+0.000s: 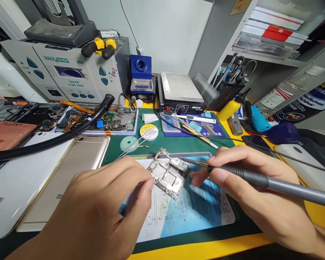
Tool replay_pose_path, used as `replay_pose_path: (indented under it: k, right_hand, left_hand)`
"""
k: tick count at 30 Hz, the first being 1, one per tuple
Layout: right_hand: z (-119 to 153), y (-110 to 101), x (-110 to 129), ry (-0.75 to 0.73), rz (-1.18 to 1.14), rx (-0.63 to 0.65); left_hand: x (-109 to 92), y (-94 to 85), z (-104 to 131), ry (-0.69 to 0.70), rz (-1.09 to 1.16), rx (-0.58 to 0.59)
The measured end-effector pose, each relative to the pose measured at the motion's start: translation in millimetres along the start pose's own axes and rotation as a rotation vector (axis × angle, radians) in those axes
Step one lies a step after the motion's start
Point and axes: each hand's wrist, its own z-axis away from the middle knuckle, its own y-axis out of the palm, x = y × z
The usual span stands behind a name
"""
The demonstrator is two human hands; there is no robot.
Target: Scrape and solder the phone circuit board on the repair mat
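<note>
A silvery phone circuit board [168,173] is tilted above the mat, pinched at its left edge between the thumb and index finger of my left hand [105,202]. My right hand [249,187] is closed around the dark ribbed handle of a soldering iron [241,174]. The iron's thin tip reaches the board's upper right part; whether it touches cannot be made out. Beyond my left knuckles, two thin metal prongs [138,144] slant up to the right; their other end is hidden by the hand.
A blue and white work mat [189,216] lies beneath. Behind stand a hot-air station [70,72], a soldering stand [141,76] and a hot plate [182,90]. A black hose [70,139] crosses phones at left. Solder wick [129,143], a round tin [148,131] and a thin cable [233,139] lie near.
</note>
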Motion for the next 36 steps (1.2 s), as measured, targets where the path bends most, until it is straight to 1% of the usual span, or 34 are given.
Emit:
replay_pose_path:
  k: [4,6,11,14,18,20,22,23,25,29,30,31,32,35,36]
  right_hand:
    - [-6.3,-8.6,-8.6,-0.103,0.003,0.063]
    - [-10.8,-10.1,-11.0,-0.125,0.020,0.064]
    - [-25.4,-1.9,-8.2,-0.189,0.015,0.042]
    - [-27.6,2.6,-4.7,-0.189,-0.013,0.070]
    - [-16.6,2.3,-4.7,-0.140,-0.120,0.127]
    - [-12.1,1.6,-6.7,-0.120,-0.127,0.081]
    - [-12.0,1.2,-9.3,-0.153,-0.085,0.024]
    - [-13.2,0.8,-10.5,-0.174,-0.055,0.020]
    - [-16.4,-0.8,-12.0,-0.185,-0.033,0.070]
    - [-15.8,-6.4,-10.8,-0.105,-0.145,0.227]
    - [-14.3,-7.6,-10.0,-0.095,-0.154,0.250]
    - [-13.0,-8.4,-9.4,-0.095,-0.138,0.243]
    - [-12.3,-8.7,-8.9,-0.107,-0.101,0.203]
    - [-15.0,-6.2,-10.0,-0.195,0.039,0.018]
    - [-17.5,-4.8,-11.3,-0.223,0.072,0.000]
  left_hand:
    - [1.3,3.2,5.6,-0.021,0.017,-0.021]
    - [1.5,4.1,6.9,-0.018,0.023,-0.030]
    - [1.8,2.5,5.2,0.010,0.041,-0.051]
    - [2.8,-1.1,2.1,0.047,0.050,-0.043]
    - [5.1,-6.3,-2.4,0.077,0.062,-0.011]
    - [5.9,-7.7,-4.1,0.069,0.071,-0.003]
    - [6.1,-8.1,-5.2,0.063,0.080,0.006]
    - [5.9,-8.1,-5.6,0.062,0.084,0.010]
    - [5.2,-8.1,-5.7,0.061,0.089,0.004]
    - [3.8,-9.3,-4.6,0.057,0.100,0.013]
    - [3.7,-9.5,-4.2,0.057,0.102,0.013]
    - [3.7,-9.6,-4.0,0.055,0.101,0.009]
    - [3.7,-9.3,-3.7,0.050,0.100,0.004]
    - [3.4,-7.3,-3.2,0.042,0.089,-0.001]
    - [3.1,-6.5,-2.9,0.040,0.086,-0.003]
